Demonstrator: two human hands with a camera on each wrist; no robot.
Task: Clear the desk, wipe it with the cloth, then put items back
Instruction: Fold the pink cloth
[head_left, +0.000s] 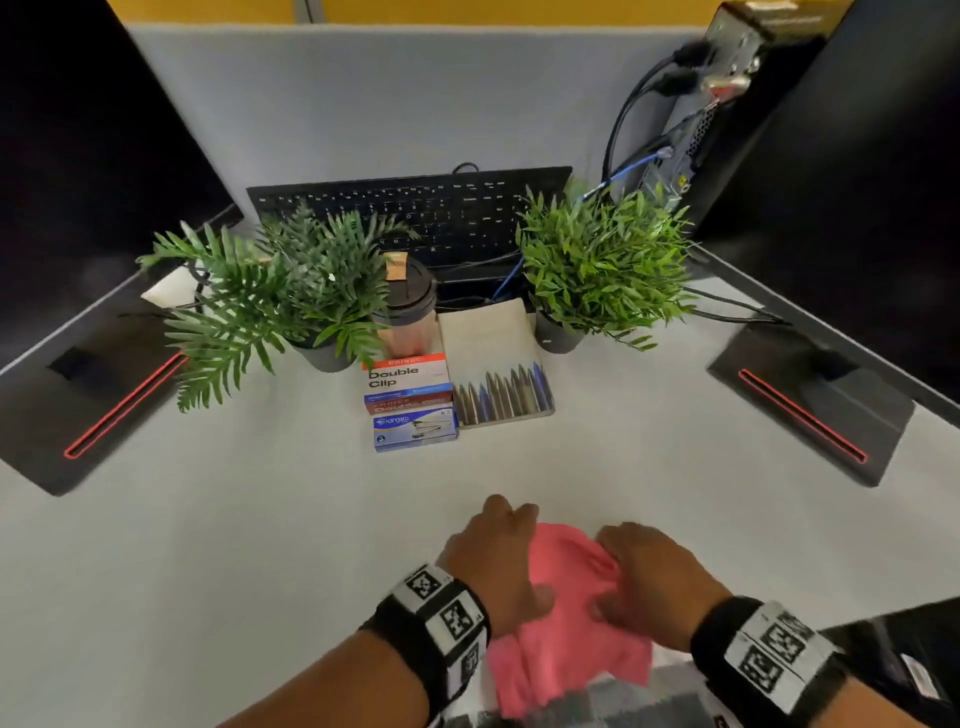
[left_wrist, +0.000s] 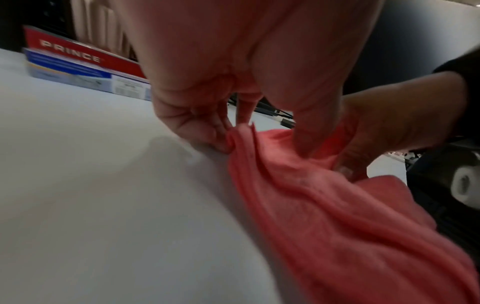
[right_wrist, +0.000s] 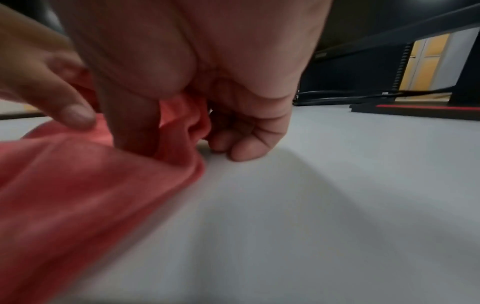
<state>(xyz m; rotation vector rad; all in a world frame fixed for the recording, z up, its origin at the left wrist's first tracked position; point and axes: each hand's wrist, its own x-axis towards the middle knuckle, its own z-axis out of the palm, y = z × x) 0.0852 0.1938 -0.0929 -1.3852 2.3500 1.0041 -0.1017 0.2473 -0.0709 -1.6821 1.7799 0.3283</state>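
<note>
A pink cloth (head_left: 566, 613) lies bunched at the near edge of the white desk (head_left: 260, 545), partly hanging over the edge. My left hand (head_left: 498, 551) pinches its left side, fingers curled into the folds (left_wrist: 223, 135). My right hand (head_left: 649, 577) grips the cloth's right side, thumb and fingers curled round a fold (right_wrist: 187, 127). The cloth (left_wrist: 337, 226) runs toward the left wrist camera, and in the right wrist view the cloth (right_wrist: 78, 185) fills the left half. Both hands sit close together, touching the desk.
At the desk's middle back stand two potted plants (head_left: 291, 296) (head_left: 597, 265), a lidded tumbler (head_left: 410, 312), stacked clip boxes (head_left: 410, 400), a pen tray (head_left: 498, 395) and a keyboard (head_left: 415, 208). Monitor bases (head_left: 104, 405) (head_left: 810, 400) flank the sides, with cables at right.
</note>
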